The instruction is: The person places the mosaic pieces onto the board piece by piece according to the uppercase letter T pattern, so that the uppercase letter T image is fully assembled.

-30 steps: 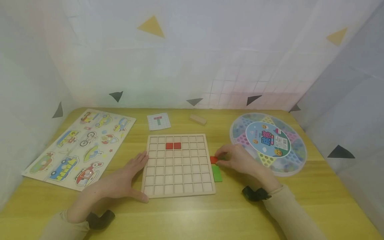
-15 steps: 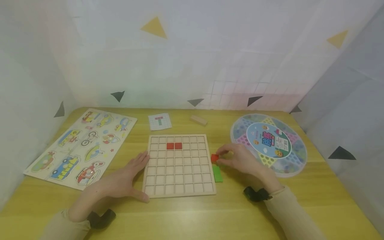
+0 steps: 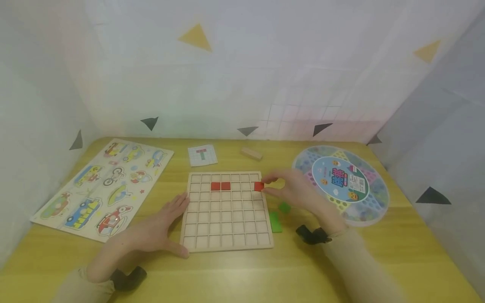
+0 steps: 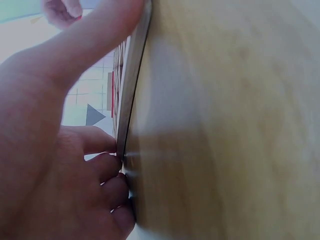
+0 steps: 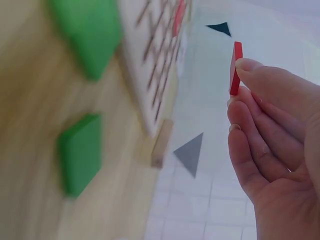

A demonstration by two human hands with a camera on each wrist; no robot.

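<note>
A wooden grid board [image 3: 226,210] lies on the table, with two red square tiles [image 3: 220,186] side by side in its upper cells. My right hand [image 3: 293,188] pinches another red tile [image 5: 235,69] between thumb and fingers, raised above the board's right edge in the head view. My left hand [image 3: 157,227] lies spread along the board's left side, fingertips and thumb touching its edge; in the left wrist view its fingers [image 4: 112,192] rest against that edge. Green tiles [image 3: 275,222] lie to the right of the board, a separate green one [image 5: 81,155] nearer the right wrist.
A small pattern card [image 3: 202,155] and a wooden block [image 3: 251,153] lie behind the board. To the left is a vehicle picture puzzle [image 3: 104,189]. A round game box [image 3: 341,185] sits at the right, partly behind the right hand. Sheeted walls [image 3: 242,75] close off the back and sides.
My right hand has lifted the red tile from beside the board and carried it up and left over the board's right edge. A green tile has come into view. The left hand stays put.
</note>
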